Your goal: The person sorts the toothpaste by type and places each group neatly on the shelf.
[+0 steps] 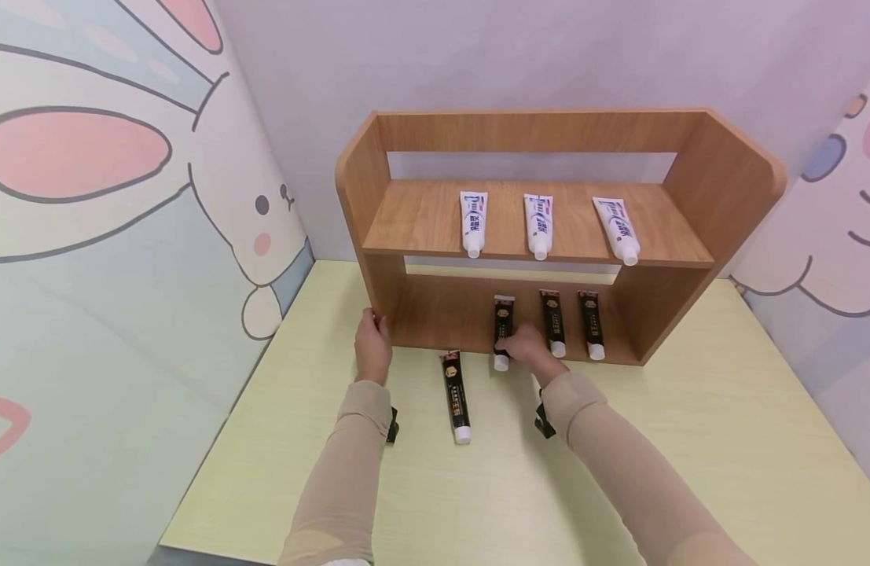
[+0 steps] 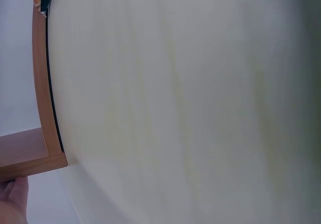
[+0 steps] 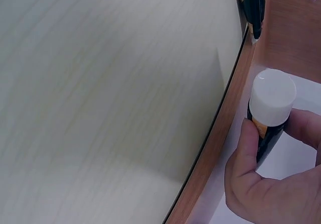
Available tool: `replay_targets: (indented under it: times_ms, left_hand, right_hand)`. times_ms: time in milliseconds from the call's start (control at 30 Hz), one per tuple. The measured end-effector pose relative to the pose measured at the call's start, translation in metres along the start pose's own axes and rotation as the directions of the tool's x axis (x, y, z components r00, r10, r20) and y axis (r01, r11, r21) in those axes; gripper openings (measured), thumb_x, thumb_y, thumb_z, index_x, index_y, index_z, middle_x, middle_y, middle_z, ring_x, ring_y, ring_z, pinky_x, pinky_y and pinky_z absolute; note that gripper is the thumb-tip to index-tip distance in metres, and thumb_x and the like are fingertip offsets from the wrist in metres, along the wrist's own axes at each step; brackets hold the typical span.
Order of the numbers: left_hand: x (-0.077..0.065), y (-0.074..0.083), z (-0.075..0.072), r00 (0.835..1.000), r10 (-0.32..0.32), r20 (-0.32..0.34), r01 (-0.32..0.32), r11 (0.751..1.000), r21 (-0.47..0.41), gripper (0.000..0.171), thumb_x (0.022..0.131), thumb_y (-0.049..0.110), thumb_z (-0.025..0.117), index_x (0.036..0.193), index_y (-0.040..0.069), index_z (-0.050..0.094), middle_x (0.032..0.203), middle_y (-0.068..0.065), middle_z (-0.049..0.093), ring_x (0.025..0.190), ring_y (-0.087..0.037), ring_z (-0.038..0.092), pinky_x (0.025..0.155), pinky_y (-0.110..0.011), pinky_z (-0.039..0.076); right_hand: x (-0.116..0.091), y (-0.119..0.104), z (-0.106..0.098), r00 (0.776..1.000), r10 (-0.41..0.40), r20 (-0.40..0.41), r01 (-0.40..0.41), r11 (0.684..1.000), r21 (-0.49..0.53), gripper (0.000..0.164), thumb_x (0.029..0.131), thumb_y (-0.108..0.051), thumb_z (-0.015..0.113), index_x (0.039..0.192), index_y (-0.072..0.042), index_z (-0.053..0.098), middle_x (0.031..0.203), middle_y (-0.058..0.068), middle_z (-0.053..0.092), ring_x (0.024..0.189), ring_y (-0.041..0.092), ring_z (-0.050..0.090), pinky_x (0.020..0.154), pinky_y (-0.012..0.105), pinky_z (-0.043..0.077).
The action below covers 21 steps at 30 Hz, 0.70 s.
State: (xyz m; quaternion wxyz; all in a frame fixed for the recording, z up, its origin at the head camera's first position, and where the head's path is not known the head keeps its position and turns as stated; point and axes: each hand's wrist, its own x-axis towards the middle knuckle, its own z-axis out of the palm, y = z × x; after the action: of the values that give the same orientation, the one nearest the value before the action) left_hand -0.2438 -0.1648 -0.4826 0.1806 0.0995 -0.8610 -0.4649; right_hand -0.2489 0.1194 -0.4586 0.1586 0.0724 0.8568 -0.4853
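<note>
My right hand (image 1: 530, 346) pinches a black toothpaste tube (image 1: 504, 316) between thumb and fingers at the lower shelf's front edge. In the right wrist view the hand (image 3: 271, 186) grips it just behind its white cap (image 3: 273, 96). My left hand (image 1: 373, 350) touches the outside of the wooden shelf's left side panel (image 1: 367, 204); the left wrist view shows its fingers (image 2: 19, 194) against that panel. Between the arms, another black toothpaste tube (image 1: 456, 397) lies on the table, its top end by the shelf's front edge.
Two more black tubes, one in the middle (image 1: 552, 318) and one at right (image 1: 590, 322), lie on the lower board. Three white tubes, left (image 1: 473, 220), middle (image 1: 539, 224) and right (image 1: 617, 226), lie on the upper board (image 1: 420, 212). The shelf stands on a pale yellow table (image 1: 725, 440) against the wall.
</note>
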Motion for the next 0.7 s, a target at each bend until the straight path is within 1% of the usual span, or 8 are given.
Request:
replay_targets:
  times_ms: [67, 167, 333, 467, 700]
  left_hand:
    - [0.0, 0.0, 0.0, 1.0, 0.004, -0.004, -0.004, 1.0, 0.003, 0.015, 0.103, 0.015, 0.052, 0.111, 0.002, 0.049, 0.098, -0.016, 0.056, 0.09, -0.033, 0.055, 0.077, -0.045, 0.048]
    - [0.0, 0.0, 0.001, 1.0, 0.002, -0.004, -0.002, 1.0, 0.004, 0.015, 0.103, 0.015, 0.051, 0.111, 0.002, 0.049, 0.099, -0.016, 0.057, 0.091, -0.033, 0.056, 0.078, -0.046, 0.049]
    - [0.0, 0.0, 0.001, 1.0, -0.013, 0.004, 0.013, 1.0, -0.008, 0.015, 0.103, 0.014, 0.052, 0.113, 0.003, 0.048, 0.102, -0.016, 0.057, 0.094, -0.032, 0.056, 0.08, -0.045, 0.049]
    - [0.0, -0.002, 0.001, 1.0, -0.012, 0.009, 0.012, 1.0, -0.009, 0.016, 0.102, 0.014, 0.052, 0.113, 0.003, 0.048, 0.103, -0.016, 0.057, 0.094, -0.032, 0.056, 0.081, -0.045, 0.049]
    - [0.0, -0.003, 0.002, 1.0, -0.004, 0.004, 0.004, 1.0, -0.009, 0.017, 0.102, 0.014, 0.052, 0.114, 0.003, 0.048, 0.106, -0.017, 0.058, 0.095, -0.032, 0.057, 0.08, -0.046, 0.05]
  right_hand:
    - [0.002, -0.001, -0.001, 1.0, 0.007, -0.012, -0.007, 1.0, -0.012, 0.051, 0.091, -0.01, 0.062, 0.133, 0.013, 0.044, 0.12, 0.024, 0.052, 0.093, 0.031, 0.051, 0.082, 0.043, 0.047]
    - [0.006, 0.0, -0.001, 1.0, 0.012, -0.024, -0.013, 0.999, -0.031, 0.05, 0.092, -0.011, 0.061, 0.133, 0.013, 0.044, 0.12, 0.024, 0.052, 0.094, 0.032, 0.051, 0.082, 0.045, 0.047]
    - [0.012, 0.0, 0.0, 0.999, 0.009, -0.041, -0.01, 1.0, -0.029, 0.051, 0.093, -0.011, 0.06, 0.136, 0.012, 0.043, 0.121, 0.025, 0.052, 0.096, 0.033, 0.051, 0.083, 0.043, 0.047]
    - [0.016, 0.001, 0.002, 0.999, 0.01, -0.046, -0.011, 1.0, -0.022, 0.053, 0.093, -0.009, 0.06, 0.138, 0.012, 0.041, 0.127, 0.026, 0.05, 0.101, 0.034, 0.051, 0.086, 0.043, 0.046]
    - [0.02, 0.0, 0.002, 0.999, 0.013, -0.038, -0.014, 1.0, -0.021, 0.054, 0.094, -0.009, 0.059, 0.139, 0.012, 0.039, 0.131, 0.027, 0.048, 0.105, 0.035, 0.05, 0.091, 0.046, 0.045]
